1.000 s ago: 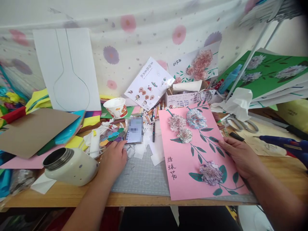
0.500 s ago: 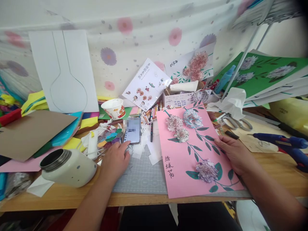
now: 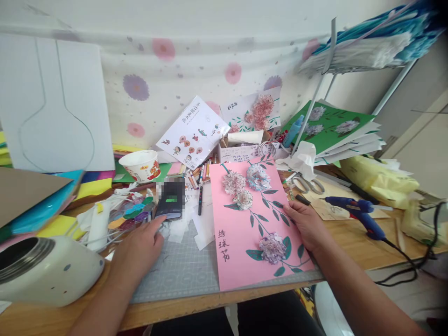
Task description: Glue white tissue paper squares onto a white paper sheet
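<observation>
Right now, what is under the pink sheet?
Past the left and lower edges of the pink sheet, the grey mat shows, plus white paper at left. Anything fully beneath is hidden.

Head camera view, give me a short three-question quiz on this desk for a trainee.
1. True or false: the right hand is holding the pink sheet.
2. Which device with a screen is the left hand touching or nearest to?
3. What colour is the glue gun? A) red B) yellow C) blue

Key: 1. True. 2. The phone. 3. C.
</observation>
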### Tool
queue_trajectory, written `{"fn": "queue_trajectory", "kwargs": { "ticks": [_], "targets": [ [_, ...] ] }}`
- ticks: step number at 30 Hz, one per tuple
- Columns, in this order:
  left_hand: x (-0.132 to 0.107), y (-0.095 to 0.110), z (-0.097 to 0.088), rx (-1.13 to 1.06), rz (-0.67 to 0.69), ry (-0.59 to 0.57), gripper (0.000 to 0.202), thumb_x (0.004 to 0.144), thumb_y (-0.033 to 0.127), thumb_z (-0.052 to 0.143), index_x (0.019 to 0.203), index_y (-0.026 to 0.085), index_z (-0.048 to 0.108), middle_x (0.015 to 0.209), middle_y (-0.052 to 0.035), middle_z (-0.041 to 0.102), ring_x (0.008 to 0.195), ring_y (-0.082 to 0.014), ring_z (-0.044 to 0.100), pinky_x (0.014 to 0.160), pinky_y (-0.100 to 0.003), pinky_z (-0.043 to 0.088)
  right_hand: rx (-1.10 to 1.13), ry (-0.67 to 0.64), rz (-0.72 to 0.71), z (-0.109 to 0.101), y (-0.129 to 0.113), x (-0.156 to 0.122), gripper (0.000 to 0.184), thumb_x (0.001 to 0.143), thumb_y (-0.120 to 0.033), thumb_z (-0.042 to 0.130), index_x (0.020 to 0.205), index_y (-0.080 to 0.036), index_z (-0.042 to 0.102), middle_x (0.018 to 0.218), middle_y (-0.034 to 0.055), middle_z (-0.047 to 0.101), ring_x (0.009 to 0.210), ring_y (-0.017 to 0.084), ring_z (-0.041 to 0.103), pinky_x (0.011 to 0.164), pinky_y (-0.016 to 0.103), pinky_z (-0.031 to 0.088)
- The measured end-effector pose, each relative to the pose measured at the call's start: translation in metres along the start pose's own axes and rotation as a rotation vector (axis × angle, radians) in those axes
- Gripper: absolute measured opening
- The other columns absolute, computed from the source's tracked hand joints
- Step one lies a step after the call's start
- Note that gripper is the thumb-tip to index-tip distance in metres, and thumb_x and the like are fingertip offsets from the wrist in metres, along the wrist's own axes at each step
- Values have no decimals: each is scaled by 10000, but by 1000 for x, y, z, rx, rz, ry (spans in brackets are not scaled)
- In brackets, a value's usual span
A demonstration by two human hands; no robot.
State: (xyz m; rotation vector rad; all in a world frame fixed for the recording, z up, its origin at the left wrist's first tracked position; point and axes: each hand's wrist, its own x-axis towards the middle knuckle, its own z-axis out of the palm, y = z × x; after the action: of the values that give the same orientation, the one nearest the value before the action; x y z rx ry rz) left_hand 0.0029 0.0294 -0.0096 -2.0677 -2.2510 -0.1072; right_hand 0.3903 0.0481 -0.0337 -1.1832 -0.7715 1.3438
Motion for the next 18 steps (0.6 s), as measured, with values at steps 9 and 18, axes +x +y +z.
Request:
{"fn": "queue_trajectory", "kwargs": {
  "ticks": [9, 18],
  "targets": [
    [7, -10, 7, -24, -51, -57, 499, 867, 281, 320, 1327, 268, 514, 877, -107, 736, 779, -343, 685, 670, -440, 502, 97, 9, -92, -1, -5, -11, 205, 653, -331, 781, 791, -205, 696, 750, 2, 742, 587, 149, 643, 584, 258, 504],
    [13, -22, 20, -43, 6, -15, 494, 864, 282, 319, 1318, 276, 511, 707, -83, 725, 663, -317, 689, 627, -411, 495, 162, -67, -128, -2, -14, -23, 248, 623, -379, 769, 736, -186, 661, 620, 17, 669, 478, 132, 573, 517, 276, 481]
  ]
}}
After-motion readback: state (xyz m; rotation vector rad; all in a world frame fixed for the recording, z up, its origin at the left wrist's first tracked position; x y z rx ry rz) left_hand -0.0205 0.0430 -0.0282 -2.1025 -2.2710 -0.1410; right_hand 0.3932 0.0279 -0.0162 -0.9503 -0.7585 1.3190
